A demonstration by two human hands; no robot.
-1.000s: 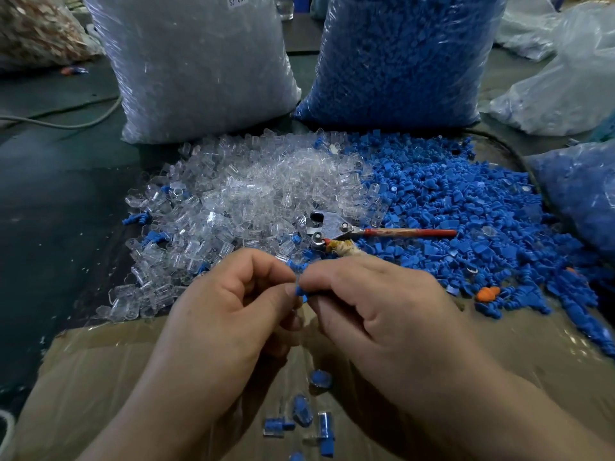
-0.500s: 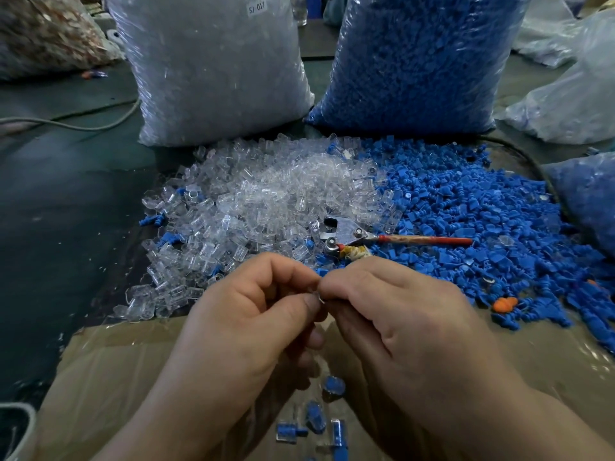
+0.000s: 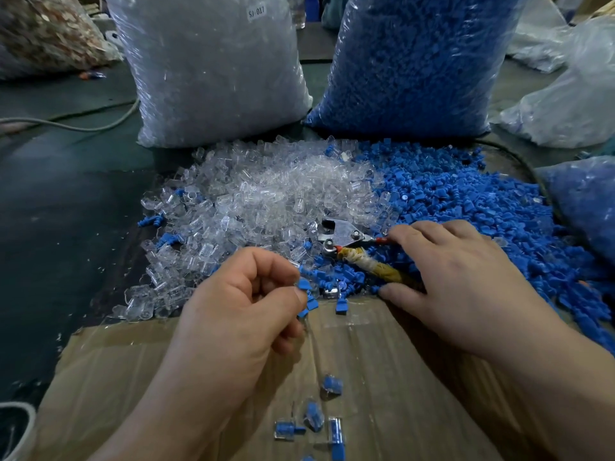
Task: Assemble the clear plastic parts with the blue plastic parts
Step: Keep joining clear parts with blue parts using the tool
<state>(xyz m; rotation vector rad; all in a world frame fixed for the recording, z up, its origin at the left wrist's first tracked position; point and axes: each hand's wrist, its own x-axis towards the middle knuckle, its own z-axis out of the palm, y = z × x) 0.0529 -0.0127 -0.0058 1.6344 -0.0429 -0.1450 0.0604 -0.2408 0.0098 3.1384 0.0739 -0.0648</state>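
One blue part [image 3: 305, 297] in curled left hand [image 3: 241, 312]

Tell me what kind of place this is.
Likely a factory or workshop floor doing piecework assembly: a sack of clear parts and a sack of blue parts stand behind a clear heap and a blue heap, and finished pieces lie on flattened cardboard.

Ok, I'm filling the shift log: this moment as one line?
left hand: pinches blue part | right hand: open, rests on pliers | assembled pieces: on cardboard
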